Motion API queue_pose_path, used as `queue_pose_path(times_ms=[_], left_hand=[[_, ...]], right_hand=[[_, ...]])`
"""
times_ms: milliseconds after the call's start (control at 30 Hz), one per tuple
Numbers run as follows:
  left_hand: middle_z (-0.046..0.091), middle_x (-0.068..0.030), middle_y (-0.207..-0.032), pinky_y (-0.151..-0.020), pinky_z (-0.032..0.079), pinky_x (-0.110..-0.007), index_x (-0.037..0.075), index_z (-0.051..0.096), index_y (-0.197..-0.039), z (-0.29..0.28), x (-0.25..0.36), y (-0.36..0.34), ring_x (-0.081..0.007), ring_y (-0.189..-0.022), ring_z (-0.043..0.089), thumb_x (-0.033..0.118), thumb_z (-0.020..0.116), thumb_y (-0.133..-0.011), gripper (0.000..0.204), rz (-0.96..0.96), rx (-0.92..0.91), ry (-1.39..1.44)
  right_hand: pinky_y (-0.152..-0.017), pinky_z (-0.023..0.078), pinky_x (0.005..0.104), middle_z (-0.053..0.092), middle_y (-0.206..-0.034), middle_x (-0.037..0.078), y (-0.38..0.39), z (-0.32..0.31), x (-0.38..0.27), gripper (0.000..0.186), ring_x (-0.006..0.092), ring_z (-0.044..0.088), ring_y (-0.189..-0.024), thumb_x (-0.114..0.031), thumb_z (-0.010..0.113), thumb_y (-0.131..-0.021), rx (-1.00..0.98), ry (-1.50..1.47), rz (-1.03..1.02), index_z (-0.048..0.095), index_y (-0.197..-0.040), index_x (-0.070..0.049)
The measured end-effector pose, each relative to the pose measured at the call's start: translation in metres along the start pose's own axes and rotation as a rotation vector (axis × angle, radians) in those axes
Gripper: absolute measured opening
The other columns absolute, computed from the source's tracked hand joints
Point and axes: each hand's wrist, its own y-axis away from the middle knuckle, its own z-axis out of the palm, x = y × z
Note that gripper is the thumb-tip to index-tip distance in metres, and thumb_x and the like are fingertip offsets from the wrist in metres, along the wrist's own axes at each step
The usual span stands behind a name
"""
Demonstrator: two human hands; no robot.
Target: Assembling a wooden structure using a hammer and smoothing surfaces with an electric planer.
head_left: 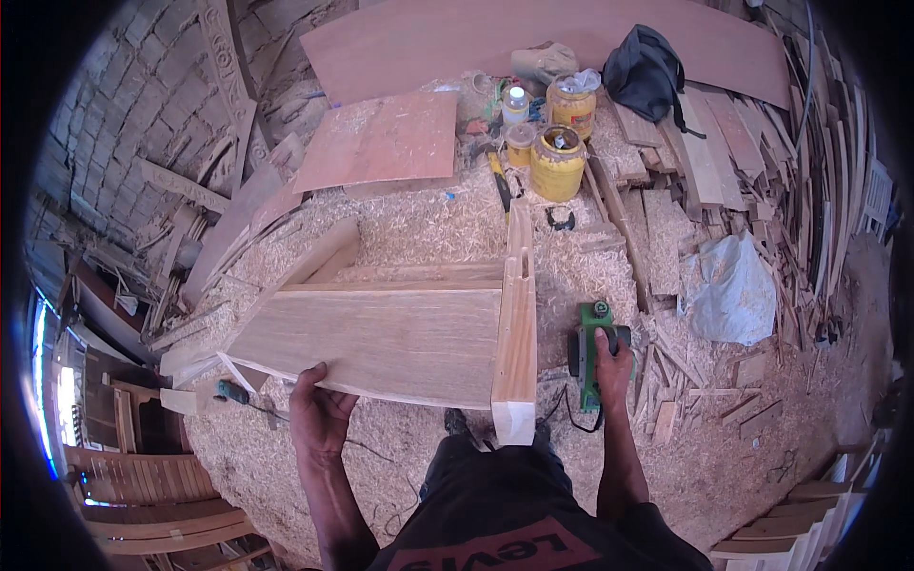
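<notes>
My right hand point(610, 360) is closed round the black handle of a green electric hand planer point(587, 366), to the right of the wooden workpiece. A power cord hangs from the planer's near end. At the near edge of a wide wooden panel point(381, 333), my left hand point(322, 411) grips with the thumb on the edge and the fingers curled just below it. The panel meets a thick wooden post point(516, 352) at its right end, which points toward me. A slot shows in the post's upper face. Another timber point(324, 249) slants along the panel's far left.
Wood shavings point(409, 238) cover the ground. Beyond the workpiece stand a yellow tub point(558, 167), a white bottle point(515, 105) and a yellow-and-black handsaw point(500, 181). Stacked planks point(705, 157), a black bag point(644, 71) and a white sack point(731, 290) lie right. Another power tool point(231, 391) rests left.
</notes>
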Motion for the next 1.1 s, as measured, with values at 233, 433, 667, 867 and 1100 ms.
queue_pose_path(times_ms=[233, 433, 667, 867, 1100], left_hand=[[0.065, -0.0244, -0.117, -0.089, 0.063, -0.045, -0.005, 0.050, -0.126, 0.024, 0.034, -0.025, -0.0357, -0.104, 0.071, 0.017, 0.060, -0.097, 0.038, 0.073, -0.110, -0.079], [0.070, -0.0247, -0.109, -0.080, 0.066, -0.039, -0.007, 0.052, -0.126, 0.047, 0.061, -0.047, -0.0314, -0.096, 0.074, 0.038, 0.061, -0.101, 0.052, 0.142, -0.200, -0.322], [0.073, -0.0263, -0.097, -0.074, 0.065, -0.035, -0.015, 0.063, -0.111, 0.080, 0.096, -0.091, -0.0298, -0.090, 0.076, 0.047, 0.065, -0.097, 0.064, 0.223, -0.270, -0.455], [0.075, -0.0233, -0.100, -0.107, 0.046, -0.043, -0.013, 0.067, -0.112, 0.089, 0.114, -0.143, -0.0261, -0.105, 0.070, 0.054, 0.061, -0.097, 0.069, 0.306, -0.431, -0.543], [0.069, -0.0108, -0.121, -0.104, 0.044, -0.030, -0.003, 0.063, -0.120, 0.022, 0.042, -0.192, -0.0154, -0.112, 0.063, 0.022, 0.070, -0.097, 0.034, 0.413, -0.498, -0.537]], right_hand=[[-0.039, 0.036, 0.0287, 0.050, -0.058, 0.001, -0.045, 0.053, 0.008, 0.045, 0.0111, 0.045, -0.043, -0.044, 0.072, -0.093, 0.187, -0.190, -0.025, 0.058, -0.080, -0.003], [-0.038, 0.036, 0.0283, 0.050, -0.058, 0.002, -0.052, 0.062, 0.019, 0.045, 0.0117, 0.047, -0.043, -0.043, 0.071, -0.094, 0.264, -0.111, -0.074, 0.058, -0.083, -0.001], [-0.103, 0.042, 0.0525, 0.051, -0.135, 0.027, -0.012, 0.033, -0.095, 0.082, 0.0468, 0.050, -0.122, -0.017, 0.079, -0.078, 0.089, 0.394, -0.309, 0.039, -0.148, -0.003], [-0.104, 0.043, 0.0448, 0.061, -0.134, 0.020, 0.027, 0.068, -0.165, 0.078, 0.0381, 0.056, -0.124, -0.049, 0.072, -0.085, -0.134, 0.215, -0.314, 0.052, -0.137, 0.005], [-0.079, 0.051, 0.0485, 0.066, -0.096, 0.016, -0.031, 0.117, -0.140, 0.065, 0.0298, 0.063, -0.083, -0.055, 0.062, -0.093, 0.333, 0.332, -0.253, 0.056, -0.120, 0.004]])
